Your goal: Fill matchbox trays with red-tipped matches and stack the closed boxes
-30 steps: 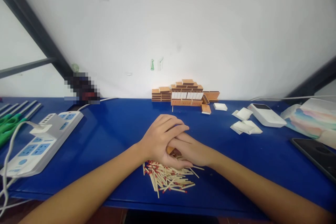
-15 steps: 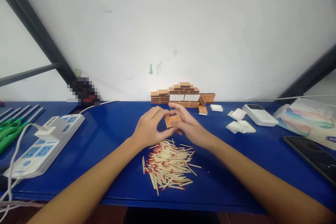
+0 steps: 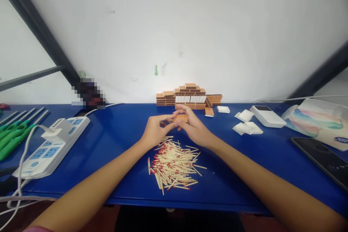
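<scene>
Both hands meet over the middle of the blue table (image 3: 114,141). My right hand (image 3: 194,128) grips a small orange matchbox (image 3: 181,118) by its far edge. My left hand (image 3: 154,130) pinches the same matchbox at its left end with thumb and forefinger. Just in front of the hands lies a loose pile of red-tipped matches (image 3: 174,163). Behind the hands, against the wall, stands a stack of orange matchboxes (image 3: 189,96), some showing white inner trays.
A white power strip (image 3: 51,145) with a plugged cable lies at the left, with green-handled scissors (image 3: 13,134) beyond it. White inner trays (image 3: 246,125), a white device (image 3: 266,116), a tissue pack (image 3: 318,121) and a dark phone (image 3: 323,161) lie at the right.
The hands rose off the match pile, where they were clasped together, and moved away toward the wall. The orange matchbox now shows between the fingertips of both hands.
</scene>
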`<state>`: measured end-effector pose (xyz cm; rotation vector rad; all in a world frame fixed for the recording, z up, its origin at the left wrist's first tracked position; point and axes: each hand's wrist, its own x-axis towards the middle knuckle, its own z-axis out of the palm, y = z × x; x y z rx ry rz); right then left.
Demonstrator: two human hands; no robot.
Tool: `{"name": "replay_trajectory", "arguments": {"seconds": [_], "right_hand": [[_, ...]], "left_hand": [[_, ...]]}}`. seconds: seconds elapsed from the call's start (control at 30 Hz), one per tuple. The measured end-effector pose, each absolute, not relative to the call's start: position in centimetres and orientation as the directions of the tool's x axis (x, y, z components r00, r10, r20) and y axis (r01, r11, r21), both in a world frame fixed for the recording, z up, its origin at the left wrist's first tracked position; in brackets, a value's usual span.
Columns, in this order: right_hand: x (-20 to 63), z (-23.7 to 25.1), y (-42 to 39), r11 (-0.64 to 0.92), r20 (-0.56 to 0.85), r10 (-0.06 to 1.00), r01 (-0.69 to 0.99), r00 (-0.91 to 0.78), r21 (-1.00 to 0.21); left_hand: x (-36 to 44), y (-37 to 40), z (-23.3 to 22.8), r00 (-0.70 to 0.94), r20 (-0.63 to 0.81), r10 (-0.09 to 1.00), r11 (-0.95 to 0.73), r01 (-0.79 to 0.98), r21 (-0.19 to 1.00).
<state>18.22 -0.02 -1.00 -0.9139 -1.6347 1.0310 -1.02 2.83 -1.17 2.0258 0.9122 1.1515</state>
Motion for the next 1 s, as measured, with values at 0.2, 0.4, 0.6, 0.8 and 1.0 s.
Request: {"name": "replay_trajectory", "arguments": {"seconds": [0.2,0.4,0.6,0.8,1.0], "right_hand": [[18.4,-1.0,0.3,0.329,0.282,0.904,0.102,-0.321,-0.939],[17.9,-1.2,-0.3,0.276,0.230,0.925,0.119,-0.302,-0.954],[17.9,-1.7,-0.3,0.466,0.369,0.880,0.400,-0.299,-0.789],[19.1,-1.7,0.7,0.529,0.475,0.844,0.541,-0.251,-0.654],[21.1,-0.6,1.7,0.477,0.570,0.801,0.769,-0.181,-0.426]], "left_hand": [[-0.7,2.4,-1.3,0.369,0.396,0.841,-0.493,0.219,0.842],[-0.8,3.2,-1.2,0.373,0.419,0.828,-0.492,0.126,0.861],[-1.6,4.2,-1.2,0.439,0.406,0.802,-0.529,0.204,0.824],[-2.1,4.6,-1.0,0.374,0.450,0.811,-0.564,0.297,0.771],[-3.4,5.7,-0.6,0.272,0.531,0.803,-0.595,0.424,0.683]]}}
